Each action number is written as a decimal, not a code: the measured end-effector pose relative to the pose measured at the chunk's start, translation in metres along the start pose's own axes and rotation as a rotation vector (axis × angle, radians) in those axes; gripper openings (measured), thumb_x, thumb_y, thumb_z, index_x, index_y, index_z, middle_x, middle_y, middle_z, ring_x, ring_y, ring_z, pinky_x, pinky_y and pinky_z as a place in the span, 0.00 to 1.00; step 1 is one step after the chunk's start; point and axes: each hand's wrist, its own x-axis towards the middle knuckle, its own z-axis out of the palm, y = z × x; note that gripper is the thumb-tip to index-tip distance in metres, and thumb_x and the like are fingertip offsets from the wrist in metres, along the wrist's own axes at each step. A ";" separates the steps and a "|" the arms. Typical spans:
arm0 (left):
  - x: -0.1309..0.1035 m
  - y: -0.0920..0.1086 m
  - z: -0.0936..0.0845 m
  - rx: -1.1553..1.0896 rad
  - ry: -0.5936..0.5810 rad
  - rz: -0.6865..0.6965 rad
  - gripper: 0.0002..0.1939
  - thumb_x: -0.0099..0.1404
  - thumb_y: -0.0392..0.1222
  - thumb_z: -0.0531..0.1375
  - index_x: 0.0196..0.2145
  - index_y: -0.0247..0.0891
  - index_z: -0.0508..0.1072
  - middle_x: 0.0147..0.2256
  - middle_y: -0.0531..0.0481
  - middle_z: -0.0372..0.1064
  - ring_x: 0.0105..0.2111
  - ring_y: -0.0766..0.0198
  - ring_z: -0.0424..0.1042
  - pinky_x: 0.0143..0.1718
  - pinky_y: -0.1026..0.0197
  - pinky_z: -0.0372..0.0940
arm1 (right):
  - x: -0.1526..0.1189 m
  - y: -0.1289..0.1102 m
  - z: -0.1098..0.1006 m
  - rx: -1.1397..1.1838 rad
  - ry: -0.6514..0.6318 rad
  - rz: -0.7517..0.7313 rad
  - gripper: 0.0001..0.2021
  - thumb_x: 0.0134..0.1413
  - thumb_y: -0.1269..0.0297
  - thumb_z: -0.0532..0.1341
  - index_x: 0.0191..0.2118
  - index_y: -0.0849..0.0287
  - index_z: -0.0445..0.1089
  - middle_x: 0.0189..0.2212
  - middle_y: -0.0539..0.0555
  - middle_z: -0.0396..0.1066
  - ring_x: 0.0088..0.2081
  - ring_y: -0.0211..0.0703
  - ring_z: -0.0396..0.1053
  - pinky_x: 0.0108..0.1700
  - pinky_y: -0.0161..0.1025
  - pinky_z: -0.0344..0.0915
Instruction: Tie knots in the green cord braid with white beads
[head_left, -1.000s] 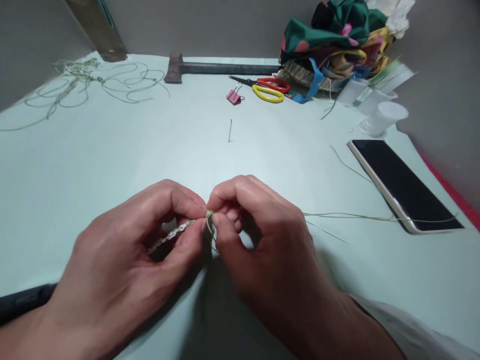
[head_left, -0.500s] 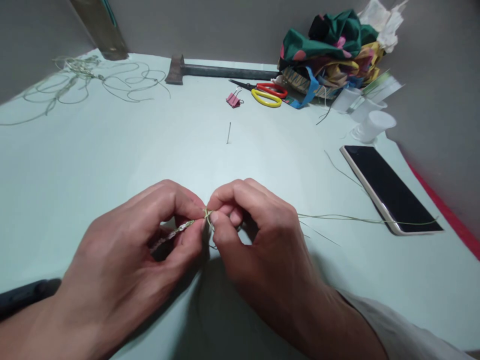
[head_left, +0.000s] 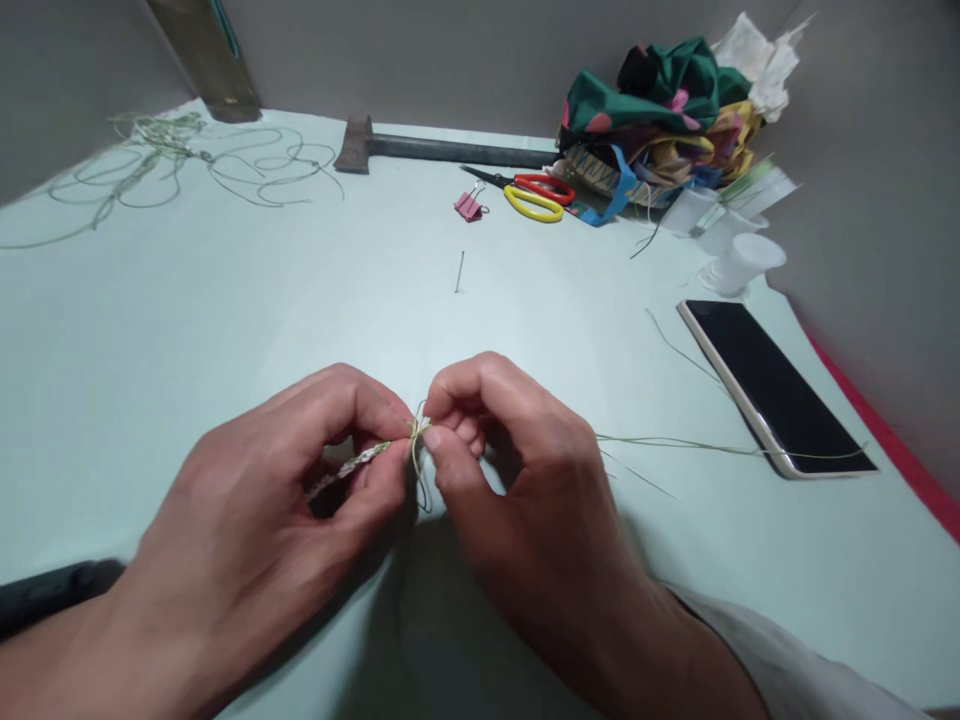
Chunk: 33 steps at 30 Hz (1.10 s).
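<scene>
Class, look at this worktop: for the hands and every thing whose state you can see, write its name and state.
Left hand: pinching braided cord
Right hand: pinching thin strands
Braided cord: loose strands at one end
Phone: face up, screen dark
Scissors: blades apparently closed
Binder clip: gripping nothing
Cord bundle: tangled
Cloth: crumpled

No readable text or labels

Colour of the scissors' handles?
One loop of the scissors is red, the other yellow; clearest in the head view.
</scene>
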 end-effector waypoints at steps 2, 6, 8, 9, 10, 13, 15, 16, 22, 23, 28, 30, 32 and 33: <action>0.000 0.000 -0.001 -0.002 0.004 0.006 0.09 0.70 0.41 0.62 0.33 0.54 0.79 0.27 0.64 0.79 0.21 0.66 0.74 0.19 0.61 0.64 | 0.001 0.000 -0.001 0.017 0.004 -0.007 0.10 0.60 0.77 0.60 0.36 0.51 0.68 0.31 0.45 0.76 0.33 0.40 0.74 0.37 0.38 0.70; -0.003 -0.005 -0.004 -0.020 -0.034 -0.019 0.08 0.72 0.43 0.61 0.35 0.54 0.79 0.29 0.64 0.80 0.24 0.66 0.78 0.21 0.63 0.66 | 0.001 0.000 -0.001 0.063 -0.003 -0.029 0.11 0.57 0.78 0.64 0.37 0.51 0.70 0.33 0.44 0.77 0.34 0.40 0.75 0.38 0.38 0.72; -0.006 -0.008 -0.004 -0.020 -0.053 -0.024 0.07 0.74 0.44 0.62 0.37 0.54 0.79 0.31 0.63 0.81 0.26 0.66 0.79 0.22 0.64 0.67 | 0.001 -0.001 -0.001 0.070 -0.022 -0.021 0.13 0.55 0.80 0.64 0.38 0.50 0.70 0.33 0.44 0.76 0.34 0.40 0.74 0.38 0.40 0.73; -0.007 -0.009 -0.004 -0.020 -0.058 -0.020 0.07 0.75 0.44 0.62 0.38 0.54 0.78 0.32 0.64 0.81 0.26 0.66 0.79 0.22 0.64 0.67 | 0.001 -0.001 -0.002 0.077 -0.028 -0.013 0.14 0.54 0.81 0.63 0.38 0.50 0.70 0.33 0.45 0.76 0.33 0.40 0.74 0.37 0.40 0.73; -0.008 -0.010 -0.004 -0.023 -0.057 -0.012 0.06 0.76 0.43 0.62 0.39 0.54 0.78 0.32 0.64 0.80 0.26 0.67 0.78 0.23 0.65 0.66 | 0.001 -0.002 -0.002 0.090 -0.039 0.000 0.15 0.54 0.81 0.62 0.38 0.50 0.70 0.33 0.45 0.76 0.33 0.40 0.73 0.37 0.40 0.73; -0.009 -0.012 -0.003 -0.022 -0.054 0.004 0.06 0.76 0.41 0.62 0.40 0.54 0.78 0.32 0.65 0.78 0.27 0.69 0.77 0.24 0.67 0.65 | 0.002 -0.004 -0.005 0.139 -0.063 0.039 0.14 0.53 0.81 0.63 0.37 0.50 0.70 0.31 0.45 0.75 0.31 0.40 0.71 0.34 0.40 0.72; -0.009 -0.012 -0.002 -0.027 -0.067 -0.003 0.06 0.77 0.41 0.63 0.41 0.54 0.78 0.33 0.64 0.78 0.30 0.69 0.80 0.24 0.67 0.66 | 0.002 -0.005 -0.006 0.169 -0.077 0.070 0.14 0.52 0.81 0.63 0.35 0.50 0.70 0.30 0.45 0.74 0.30 0.40 0.69 0.33 0.40 0.71; -0.009 -0.012 -0.003 -0.031 -0.066 -0.004 0.06 0.76 0.41 0.63 0.41 0.54 0.78 0.33 0.64 0.78 0.31 0.68 0.80 0.25 0.67 0.66 | 0.003 -0.005 -0.007 0.188 -0.086 0.093 0.14 0.51 0.81 0.63 0.35 0.50 0.70 0.29 0.45 0.73 0.29 0.40 0.69 0.32 0.40 0.70; -0.006 -0.010 -0.004 -0.096 -0.056 -0.037 0.07 0.73 0.42 0.64 0.38 0.56 0.80 0.33 0.65 0.79 0.28 0.68 0.79 0.25 0.65 0.66 | 0.007 -0.008 -0.010 0.466 -0.164 0.352 0.11 0.53 0.75 0.70 0.30 0.51 0.72 0.25 0.44 0.66 0.29 0.40 0.67 0.34 0.39 0.70; -0.006 -0.009 -0.004 -0.108 -0.063 -0.058 0.07 0.73 0.42 0.64 0.38 0.56 0.80 0.33 0.65 0.79 0.28 0.68 0.79 0.25 0.65 0.67 | 0.008 -0.009 -0.010 0.506 -0.173 0.382 0.11 0.53 0.74 0.71 0.30 0.51 0.72 0.24 0.44 0.65 0.29 0.40 0.67 0.35 0.39 0.70; -0.006 -0.005 -0.005 -0.170 -0.057 -0.086 0.08 0.71 0.42 0.64 0.35 0.56 0.80 0.32 0.65 0.80 0.24 0.68 0.74 0.22 0.63 0.65 | 0.008 -0.009 -0.010 0.580 -0.196 0.414 0.13 0.50 0.77 0.71 0.29 0.51 0.71 0.26 0.44 0.69 0.29 0.39 0.65 0.33 0.40 0.66; -0.005 -0.004 -0.006 -0.180 -0.062 -0.090 0.08 0.71 0.43 0.63 0.34 0.55 0.80 0.32 0.64 0.80 0.24 0.68 0.74 0.22 0.63 0.65 | 0.008 -0.009 -0.011 0.588 -0.202 0.411 0.13 0.50 0.77 0.71 0.29 0.50 0.71 0.26 0.44 0.68 0.29 0.39 0.64 0.33 0.41 0.66; -0.006 -0.005 -0.006 -0.172 -0.081 -0.101 0.07 0.72 0.44 0.64 0.36 0.56 0.81 0.34 0.64 0.81 0.27 0.67 0.77 0.24 0.62 0.67 | 0.008 -0.009 -0.011 0.592 -0.202 0.412 0.13 0.50 0.77 0.71 0.29 0.50 0.71 0.26 0.44 0.68 0.29 0.40 0.64 0.34 0.41 0.66; -0.006 -0.006 -0.006 -0.166 -0.091 -0.103 0.06 0.73 0.44 0.64 0.38 0.56 0.81 0.36 0.63 0.82 0.28 0.66 0.78 0.25 0.62 0.68 | 0.008 -0.009 -0.011 0.594 -0.200 0.413 0.13 0.50 0.77 0.71 0.29 0.50 0.71 0.26 0.44 0.68 0.29 0.40 0.64 0.34 0.42 0.66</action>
